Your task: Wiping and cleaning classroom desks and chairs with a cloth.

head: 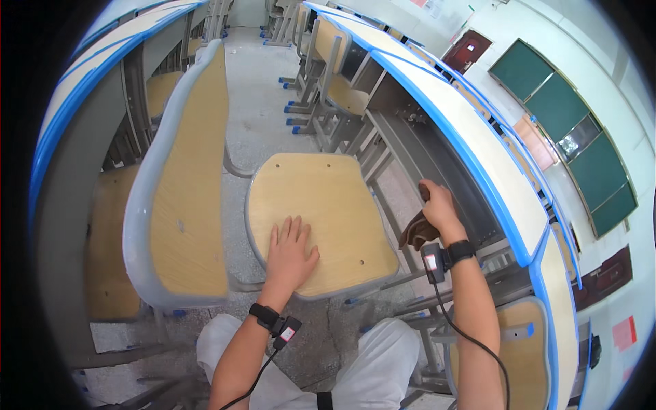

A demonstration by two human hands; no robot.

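Note:
My left hand (291, 256) rests flat, fingers apart, on the wooden seat (328, 205) of a school chair. The chair's backrest (192, 195), wood with a grey rim, stands to the left of the seat. My right hand (439, 207) is closed around a brown cloth (419, 231) at the front edge of a desk's open grey metal compartment (435, 154). Part of the cloth hangs below the hand. Both wrists wear black straps with small cabled devices.
White desktops with blue edging (461, 118) run along the right, others (92, 66) along the left. More chairs (348, 95) stand ahead beside a speckled floor aisle (256, 92). Another chair (523, 353) is at lower right. Green chalkboards (556, 107) hang on the far right wall.

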